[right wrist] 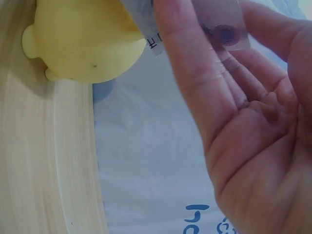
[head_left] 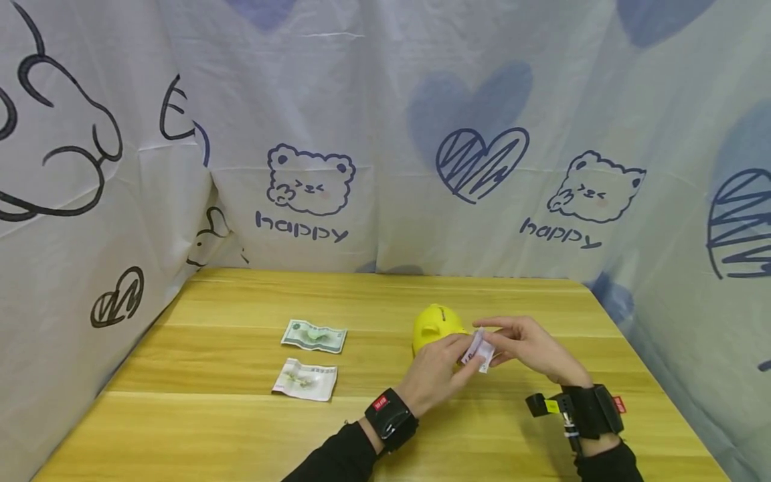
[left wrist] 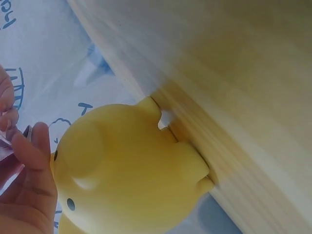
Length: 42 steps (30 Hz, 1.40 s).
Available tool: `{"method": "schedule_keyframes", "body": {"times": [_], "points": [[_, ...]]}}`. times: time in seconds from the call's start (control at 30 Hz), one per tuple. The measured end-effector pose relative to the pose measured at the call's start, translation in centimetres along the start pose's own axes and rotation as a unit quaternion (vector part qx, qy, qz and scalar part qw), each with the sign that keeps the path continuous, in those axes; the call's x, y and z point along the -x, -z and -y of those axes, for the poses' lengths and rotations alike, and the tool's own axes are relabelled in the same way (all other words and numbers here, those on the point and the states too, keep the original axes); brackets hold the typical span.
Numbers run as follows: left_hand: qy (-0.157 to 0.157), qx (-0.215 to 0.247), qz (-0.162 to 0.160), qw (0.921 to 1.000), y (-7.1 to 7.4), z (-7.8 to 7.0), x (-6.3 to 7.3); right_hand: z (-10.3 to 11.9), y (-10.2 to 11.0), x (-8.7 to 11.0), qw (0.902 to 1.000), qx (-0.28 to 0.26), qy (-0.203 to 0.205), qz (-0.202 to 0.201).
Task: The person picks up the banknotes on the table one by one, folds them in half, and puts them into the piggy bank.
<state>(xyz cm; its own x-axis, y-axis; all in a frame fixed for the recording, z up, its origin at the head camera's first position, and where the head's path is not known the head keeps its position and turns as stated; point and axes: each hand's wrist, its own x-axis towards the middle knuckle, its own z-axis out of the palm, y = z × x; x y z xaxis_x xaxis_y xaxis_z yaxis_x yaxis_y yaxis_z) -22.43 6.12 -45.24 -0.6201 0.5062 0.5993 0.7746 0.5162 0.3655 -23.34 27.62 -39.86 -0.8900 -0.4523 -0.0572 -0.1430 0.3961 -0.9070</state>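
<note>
A small purplish banknote (head_left: pixel 480 351), apparently folded, was between a person's two hands above a wood-grain bench (head_left: pixel 199 415), near a yellow piggy bank (head_left: pixel 435 324) at its 10 o'clock. The left hand (head_left: pixel 432 376) and right hand (head_left: pixel 533 348) both pinched it between thumb and fingers. It looked very light, limp and easily creased or torn, probably a little slippery; opposite edges seemed the best hold. A green banknote (head_left: pixel 314 336) lay toward 9 o'clock, with a pale banknote (head_left: pixel 305 380) at that one's 6 o'clock. The cloth backdrop (head_left: pixel 397 221) read "happy" at 10 and 1 o'clock from the hands. Red labels (head_left: pixel 380 402) on the wristbands and the held note's marks were too small to read.
</note>
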Motion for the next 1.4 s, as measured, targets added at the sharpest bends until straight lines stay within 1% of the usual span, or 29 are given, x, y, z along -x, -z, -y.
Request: {"method": "schedule_keyframes", "body": {"times": [0.1, 0.23, 0.3, 0.4, 0.53, 0.73, 0.97, 1.03, 1.23, 1.4], "points": [[0.006, 0.008, 0.017, 0.9998, 0.02, 0.00, 0.03, 0.07, -0.13, -0.06, 0.9999, 0.010, 0.001, -0.010], [0.010, 0.017, 0.042, 0.9989, 0.06, -0.05, 0.04, 0.05, -0.44, -0.18, 0.9986, 0.032, -0.002, -0.043], [0.001, 0.011, 0.042, 0.9990, 0.03, -0.04, 0.00, 0.04, -0.63, -0.27, 0.9976, 0.037, -0.003, -0.058], [-0.016, 0.001, 0.029, 0.9995, -0.01, 0.03, -0.06, -0.02, -0.82, -0.41, 0.9970, 0.034, 0.002, -0.070], [-0.026, 0.006, 0.017, 0.9995, 0.00, 0.10, -0.05, -0.16, -0.80, -0.49, 0.9979, 0.019, 0.017, -0.060], [-0.018, 0.013, 0.026, 0.9994, 0.04, 0.06, 0.03, -0.34, -0.33, -0.24, 0.9984, 0.023, 0.031, -0.042], [-0.015, 0.005, 0.029, 0.9995, -0.07, 0.11, 0.04, -0.34, -0.18, -0.25, 0.9980, 0.031, 0.030, -0.047], [-0.014, 0.013, 0.031, 0.9993, -0.11, 0.14, 0.01, -0.37, -0.16, -0.24, 0.9977, 0.033, 0.032, -0.049], [0.017, 0.054, 0.050, 0.9971, -0.07, 0.09, -0.01, -0.48, -0.03, -0.04, 0.9964, 0.050, 0.044, -0.052], [0.033, 0.076, 0.042, 0.9957, -0.17, 0.20, -0.06, -0.34, 0.00, -0.01, 0.9963, 0.055, 0.045, -0.048]]}}
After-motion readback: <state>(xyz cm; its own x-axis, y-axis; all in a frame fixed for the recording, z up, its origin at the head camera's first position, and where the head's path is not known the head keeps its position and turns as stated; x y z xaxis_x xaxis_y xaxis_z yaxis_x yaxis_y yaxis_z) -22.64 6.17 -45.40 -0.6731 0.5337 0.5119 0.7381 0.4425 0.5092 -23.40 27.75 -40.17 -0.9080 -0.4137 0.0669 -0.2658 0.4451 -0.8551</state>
